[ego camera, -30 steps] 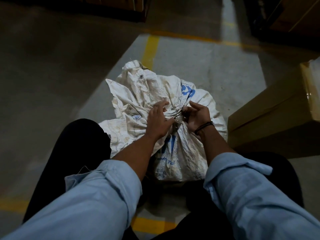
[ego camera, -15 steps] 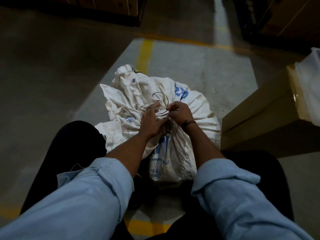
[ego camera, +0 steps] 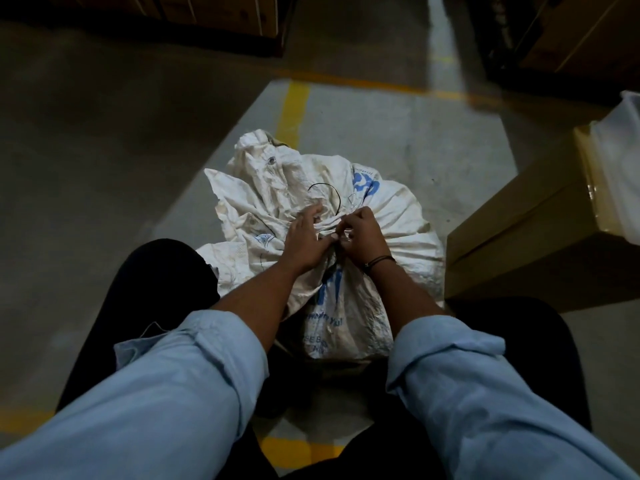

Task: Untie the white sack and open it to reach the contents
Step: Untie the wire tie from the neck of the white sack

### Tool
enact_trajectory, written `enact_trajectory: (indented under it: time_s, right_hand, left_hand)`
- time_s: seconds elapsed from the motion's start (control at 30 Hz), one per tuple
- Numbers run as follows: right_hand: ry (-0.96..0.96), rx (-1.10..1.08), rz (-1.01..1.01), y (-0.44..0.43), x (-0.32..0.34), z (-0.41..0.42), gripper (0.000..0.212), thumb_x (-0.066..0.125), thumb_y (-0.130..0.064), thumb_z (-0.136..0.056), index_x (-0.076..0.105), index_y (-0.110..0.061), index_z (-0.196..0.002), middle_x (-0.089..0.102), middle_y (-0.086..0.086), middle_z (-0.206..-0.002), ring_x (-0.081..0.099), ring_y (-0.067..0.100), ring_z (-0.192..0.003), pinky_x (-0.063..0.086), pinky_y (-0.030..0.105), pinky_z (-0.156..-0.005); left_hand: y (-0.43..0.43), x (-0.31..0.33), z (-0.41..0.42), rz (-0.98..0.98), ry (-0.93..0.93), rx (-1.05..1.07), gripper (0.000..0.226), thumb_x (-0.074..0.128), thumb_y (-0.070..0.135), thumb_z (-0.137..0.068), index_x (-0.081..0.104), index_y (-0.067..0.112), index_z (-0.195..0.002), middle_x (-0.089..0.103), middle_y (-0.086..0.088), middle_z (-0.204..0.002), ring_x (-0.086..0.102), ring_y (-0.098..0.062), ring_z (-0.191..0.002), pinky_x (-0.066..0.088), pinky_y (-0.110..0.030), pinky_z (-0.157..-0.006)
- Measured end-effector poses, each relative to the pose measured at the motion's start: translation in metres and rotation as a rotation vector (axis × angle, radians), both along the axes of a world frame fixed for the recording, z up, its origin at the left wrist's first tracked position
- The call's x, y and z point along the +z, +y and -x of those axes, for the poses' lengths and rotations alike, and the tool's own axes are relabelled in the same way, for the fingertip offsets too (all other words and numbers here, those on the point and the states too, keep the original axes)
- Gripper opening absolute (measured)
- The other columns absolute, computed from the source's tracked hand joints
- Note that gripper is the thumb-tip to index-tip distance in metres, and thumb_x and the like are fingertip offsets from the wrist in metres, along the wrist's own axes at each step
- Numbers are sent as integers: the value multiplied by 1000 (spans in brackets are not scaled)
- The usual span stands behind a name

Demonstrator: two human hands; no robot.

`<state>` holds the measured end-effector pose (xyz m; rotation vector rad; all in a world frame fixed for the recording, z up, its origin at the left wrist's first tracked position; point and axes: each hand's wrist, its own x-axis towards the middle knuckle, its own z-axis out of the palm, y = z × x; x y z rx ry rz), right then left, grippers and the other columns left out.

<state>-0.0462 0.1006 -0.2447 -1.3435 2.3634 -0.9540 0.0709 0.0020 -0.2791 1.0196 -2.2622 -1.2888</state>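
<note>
A dirty white woven sack point(ego camera: 391, 216) with blue print stands on the concrete floor between my knees. Its neck is bunched and tied at the middle, and the loose top flops away to the far left. A thin black tie point(ego camera: 329, 192) arcs up out of the knot. My left hand point(ego camera: 304, 240) presses on the gathered neck from the left with fingers spread. My right hand point(ego camera: 360, 233), with a dark band at the wrist, pinches the tie at the knot. The knot itself is mostly hidden under my fingers.
A brown cardboard box point(ego camera: 512, 233) sits close on the right, with a clear plastic bag point(ego camera: 623, 161) on top. Yellow floor lines point(ego camera: 294, 112) run past the sack. Dark racks with boxes point(ego camera: 221, 15) stand at the back.
My right hand has moved in closer to the left hand at the knot. A loop of the black tie now stands up above the neck. The view has shifted slightly.
</note>
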Motion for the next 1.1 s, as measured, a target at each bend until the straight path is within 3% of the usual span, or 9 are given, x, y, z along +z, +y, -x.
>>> enact_trajectory:
  time_s: [0.1,0.2,0.37,0.53,0.63,0.8,0.9,0.97,1.1]
  right_hand:
    - [28,0,70,2,-3,-3,16,70,1,-67,68,-10,-78,43,6,-92,55,26,-82,54,42,-74]
    - [-35,-8,37,2,-2,1,19,75,1,-66,68,-12,-78,43,5,-93,53,22,-82,54,40,-76]
    - [-152,-73,96,2,15,11,13,75,-5,-76,66,-6,-86,59,13,-93,54,16,-83,43,22,-76]
    - [-425,-231,301,3,33,12,13,69,-8,-84,57,-14,-87,63,0,-85,62,15,-79,51,29,-75]
    - [-597,-319,400,5,37,10,11,71,-15,-82,61,-20,-84,68,6,-87,69,27,-83,58,43,-76]
    - [-935,-370,418,10,40,19,25,63,-15,-91,60,-9,-115,66,18,-113,67,28,-96,58,46,-81]
    - [-1005,-282,355,19,46,19,16,55,-4,-95,63,-4,-109,67,24,-105,67,31,-91,56,50,-83]
    - [-974,-290,362,26,56,22,13,57,-5,-94,64,-3,-105,69,18,-97,68,26,-85,56,38,-71]
    - [-899,-278,402,37,76,40,6,67,-15,-89,67,-12,-95,68,5,-82,65,16,-76,50,28,-65]
  left_hand:
    - [-1,1,-1,-22,-13,-2,87,64,52,-64,41,22,-143,50,-5,-143,50,-23,-129,38,-43,-110]
    - [0,5,-1,26,-27,-34,84,72,43,-67,41,24,-143,45,-4,-148,46,-24,-133,35,-48,-111]
    - [10,17,-2,213,13,-31,56,70,37,-74,58,39,-128,44,-1,-133,53,-21,-122,48,-42,-102]
    - [15,28,6,356,11,56,26,72,44,-77,76,34,-101,57,5,-111,59,-18,-102,51,-39,-88]
    - [16,43,20,420,-8,92,16,79,35,-75,79,28,-89,63,4,-105,56,-21,-103,48,-39,-90]
    - [13,63,36,300,39,99,14,82,40,-75,78,28,-83,63,5,-105,50,-22,-111,46,-37,-94]
    - [10,86,51,171,115,122,15,83,42,-73,68,43,-74,62,7,-104,53,-20,-113,47,-39,-97]
    - [5,100,65,106,140,101,14,82,46,-70,69,45,-72,59,10,-101,58,-17,-111,48,-38,-99]
    - [10,130,98,68,179,81,16,85,38,-74,79,27,-84,66,7,-98,61,-7,-101,45,-23,-93]
